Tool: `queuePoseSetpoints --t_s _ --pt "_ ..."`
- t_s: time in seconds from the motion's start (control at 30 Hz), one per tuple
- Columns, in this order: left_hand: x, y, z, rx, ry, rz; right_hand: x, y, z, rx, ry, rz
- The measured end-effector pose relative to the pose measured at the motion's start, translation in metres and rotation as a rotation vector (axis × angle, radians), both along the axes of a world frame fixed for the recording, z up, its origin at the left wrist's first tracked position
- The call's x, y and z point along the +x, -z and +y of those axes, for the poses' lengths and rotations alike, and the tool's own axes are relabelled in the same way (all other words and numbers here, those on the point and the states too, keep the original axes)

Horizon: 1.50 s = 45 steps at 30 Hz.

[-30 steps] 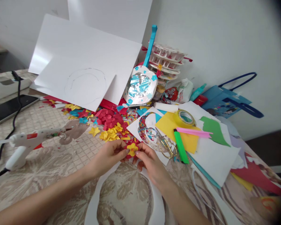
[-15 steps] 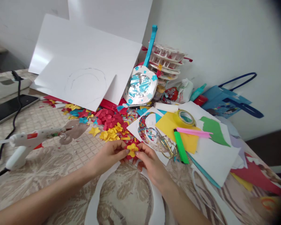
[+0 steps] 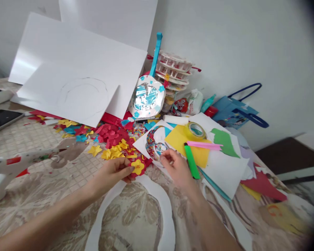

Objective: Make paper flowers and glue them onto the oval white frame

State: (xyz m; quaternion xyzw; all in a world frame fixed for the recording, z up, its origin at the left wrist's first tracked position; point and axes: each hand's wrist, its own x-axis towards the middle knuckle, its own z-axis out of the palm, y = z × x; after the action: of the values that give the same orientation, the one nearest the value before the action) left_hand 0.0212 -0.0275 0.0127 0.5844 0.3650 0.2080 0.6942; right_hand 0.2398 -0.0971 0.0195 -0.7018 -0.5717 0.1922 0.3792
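Note:
A paper flower, yellow on a red layer, is pinched at its left edge between the thumb and fingers of my left hand. It is just above the far edge of a white wavy-edged paper ring lying on the table. My right hand is apart from the flower, over the cut white paper sheet, with its fingers curled together. Whatever they hold, if anything, is hidden. The gold-handled scissors seen there earlier are covered by this hand. Yellow paper flowers and red paper flowers lie heaped beyond my left hand.
A glue gun lies at the left, near a phone. Right of my right hand are a green marker, yellow tape and stacked paper. White boards and a decorated round mirror-like piece stand behind.
My right hand has let go of the flower and moved right, over the scissors' spot. My left hand still holds the flower. The view has turned a little to the right.

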Motion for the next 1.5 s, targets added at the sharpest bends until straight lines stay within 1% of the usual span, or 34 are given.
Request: queuePoseSetpoints --t_s 0.07,0.1,0.13,0.23,0.33,0.47,0.6,0.77,0.83,0.9,0.97,1.03,1.1,1.17,1.27,1.3,1.4,1.5 --pt "0.0 -0.004 0.0 -0.02 -0.019 0.013 0.029 -0.003 -0.003 -0.081 0.106 -0.315" --pt "0.0 -0.005 0.001 -0.033 -0.029 0.014 0.042 -0.002 -0.005 -0.105 0.145 -0.367" --pt "0.0 -0.005 0.001 -0.043 -0.039 0.012 0.053 0.0 -0.007 -0.126 0.153 -0.393" --pt "0.001 -0.002 0.002 -0.04 -0.048 0.002 0.071 0.011 -0.013 -0.187 0.113 -0.435" --pt "0.0 0.006 0.005 -0.005 -0.039 0.004 0.07 0.021 -0.015 -0.206 0.086 -0.47" --pt "-0.001 0.013 0.009 0.031 -0.024 0.011 0.065 0.026 -0.013 -0.209 0.101 -0.505" --pt "-0.002 0.01 0.009 0.019 -0.006 -0.002 0.071 0.029 -0.014 -0.231 0.132 -0.502" --pt "-0.003 0.011 0.007 0.002 0.045 -0.027 0.078 0.034 -0.017 -0.264 0.123 -0.444" --pt "-0.003 0.012 0.007 -0.001 0.058 -0.04 0.078 0.034 -0.017 -0.286 0.131 -0.413" --pt "-0.002 0.011 0.007 -0.017 0.054 -0.041 0.077 0.032 -0.017 -0.276 0.16 -0.385" --pt "-0.002 0.009 0.006 -0.052 0.044 -0.037 0.076 0.028 -0.018 -0.212 0.205 -0.319" --pt "-0.002 0.006 0.006 -0.104 0.047 -0.035 0.072 0.022 -0.019 -0.123 0.225 -0.156" --pt "-0.003 0.005 0.006 -0.151 0.077 -0.037 0.064 0.015 -0.02 -0.081 0.157 0.077" --pt "-0.004 0.006 0.006 -0.178 0.123 -0.038 0.048 0.01 -0.02 -0.118 0.014 0.295" --pt "-0.005 0.007 0.006 -0.192 0.162 -0.042 0.015 0.005 -0.015 -0.21 -0.177 0.514" --pt "-0.005 0.008 0.006 -0.194 0.167 -0.043 0.004 0.005 -0.013 -0.219 -0.213 0.57" --pt "-0.006 0.007 0.006 -0.196 0.188 -0.04 -0.021 0.006 -0.005 -0.235 -0.245 0.685" --pt "-0.005 0.005 0.006 -0.188 0.208 -0.038 -0.032 0.009 0.001 -0.256 -0.24 0.718"
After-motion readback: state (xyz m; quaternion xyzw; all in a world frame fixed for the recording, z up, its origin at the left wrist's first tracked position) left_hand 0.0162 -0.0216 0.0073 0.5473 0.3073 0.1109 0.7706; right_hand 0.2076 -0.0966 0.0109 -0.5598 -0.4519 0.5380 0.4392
